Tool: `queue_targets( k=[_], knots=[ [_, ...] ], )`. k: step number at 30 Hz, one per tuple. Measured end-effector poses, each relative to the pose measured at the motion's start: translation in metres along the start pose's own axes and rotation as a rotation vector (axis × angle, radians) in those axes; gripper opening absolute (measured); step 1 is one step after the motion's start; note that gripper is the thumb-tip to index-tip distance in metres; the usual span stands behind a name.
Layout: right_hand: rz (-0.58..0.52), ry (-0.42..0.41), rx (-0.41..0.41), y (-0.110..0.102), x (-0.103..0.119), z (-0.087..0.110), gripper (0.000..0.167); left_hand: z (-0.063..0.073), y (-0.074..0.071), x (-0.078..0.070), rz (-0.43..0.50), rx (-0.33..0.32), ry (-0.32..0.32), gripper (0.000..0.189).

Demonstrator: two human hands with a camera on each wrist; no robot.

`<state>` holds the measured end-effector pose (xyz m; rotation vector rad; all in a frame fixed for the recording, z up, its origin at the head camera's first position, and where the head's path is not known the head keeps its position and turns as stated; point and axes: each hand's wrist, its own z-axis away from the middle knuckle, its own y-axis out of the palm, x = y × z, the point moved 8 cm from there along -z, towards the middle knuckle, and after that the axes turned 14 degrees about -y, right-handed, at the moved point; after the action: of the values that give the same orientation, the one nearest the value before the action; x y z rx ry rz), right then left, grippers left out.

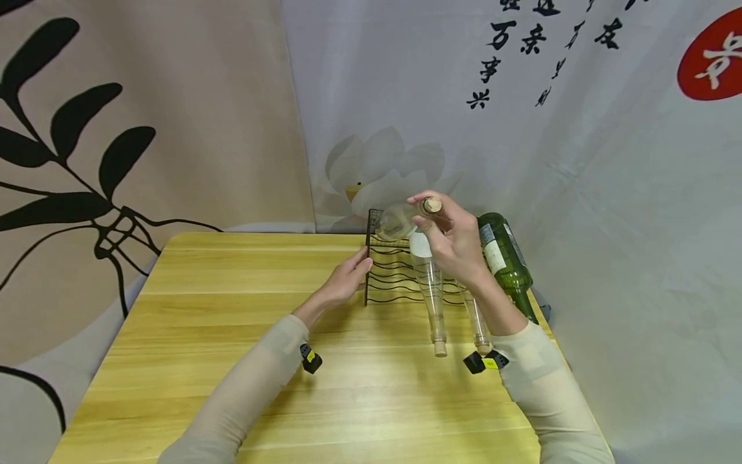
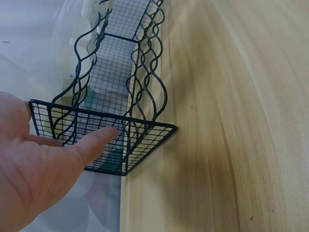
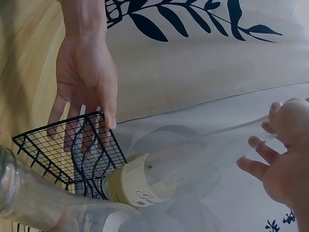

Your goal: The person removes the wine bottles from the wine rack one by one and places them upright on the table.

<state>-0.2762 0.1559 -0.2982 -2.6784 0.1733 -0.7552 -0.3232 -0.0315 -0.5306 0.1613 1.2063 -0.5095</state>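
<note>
A black wire bottle rack (image 1: 397, 299) with wavy rungs and mesh end panels stands at the table's back edge. My left hand (image 1: 348, 278) touches its left end, fingers extended against the outside of the mesh panel (image 2: 91, 123). With my right hand (image 1: 458, 241) I hold a clear corked glass bottle (image 1: 395, 224) by its neck, cork toward the head camera. In the right wrist view its labelled lower part (image 3: 137, 181) is at the mesh end, and my right hand (image 3: 289, 154) has curled fingers. Another clear corked bottle (image 1: 430, 296) lies across the rungs.
A further clear corked bottle (image 1: 474, 316) lies partly under my right forearm. Green glass bottles (image 1: 510, 258) are at the rack's right, near the table's right edge. Behind the wooden table (image 1: 232, 309) hangs a printed curtain (image 1: 371, 77).
</note>
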Motion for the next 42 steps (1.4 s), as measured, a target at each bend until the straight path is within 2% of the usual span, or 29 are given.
queue_targets(
  k=[8,17,30,38,42],
  knots=[
    [0.019,0.026,-0.019,-0.006,0.007,-0.002,0.032,0.001,0.0,0.0,-0.004,0.001,0.001,0.073],
    [0.025,-0.003,-0.035,-0.016,0.025,-0.006,0.033,0.001,-0.002,0.002,-0.008,0.002,-0.006,0.072],
    [0.057,-0.104,0.027,-0.033,0.065,-0.015,0.028,-0.003,0.0,0.004,-0.01,0.003,0.007,0.072],
    [0.053,-0.1,0.077,-0.041,0.081,-0.014,0.027,-0.002,0.0,0.001,-0.022,-0.003,0.01,0.071],
    [0.043,-0.11,0.076,-0.043,0.089,-0.014,0.028,-0.002,0.0,0.001,-0.027,-0.007,0.007,0.071]
  ],
)
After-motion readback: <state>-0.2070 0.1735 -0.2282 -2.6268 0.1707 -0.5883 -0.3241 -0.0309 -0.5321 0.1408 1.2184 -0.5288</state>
